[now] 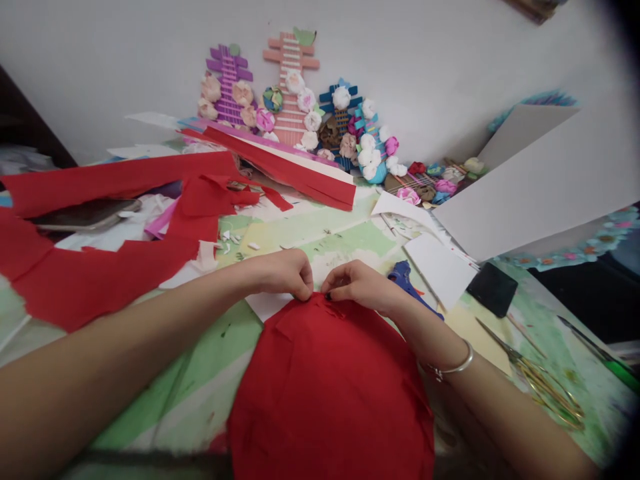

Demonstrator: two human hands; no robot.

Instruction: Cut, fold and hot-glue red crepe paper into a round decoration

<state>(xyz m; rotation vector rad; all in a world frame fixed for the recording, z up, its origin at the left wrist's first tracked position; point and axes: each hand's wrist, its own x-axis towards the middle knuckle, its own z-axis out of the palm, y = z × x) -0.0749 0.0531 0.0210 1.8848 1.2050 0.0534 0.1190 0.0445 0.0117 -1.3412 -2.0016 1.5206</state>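
A large rounded piece covered in red crepe paper point(330, 387) fills the lower middle, its near end cut off by the frame's bottom. At its far edge, my left hand point(290, 272) pinches the red paper between thumb and fingers. Close beside it, my right hand point(357, 283), with a bracelet on the wrist, pinches the same edge. The paper is creased and gathered where the fingertips meet it. A white sheet corner point(270, 305) shows just left of the red piece. Right of my right hand lies a blue glue gun point(407, 280), partly hidden by the forearm.
Red paper scraps point(110, 273) and a phone point(90, 215) lie at left. Gold-handled scissors point(545, 387), a black square point(493, 289) and a white card point(440, 267) lie at right. Flower-trimmed paper instruments point(290, 100) lean on the wall. A big grey-white board point(545, 173) juts in.
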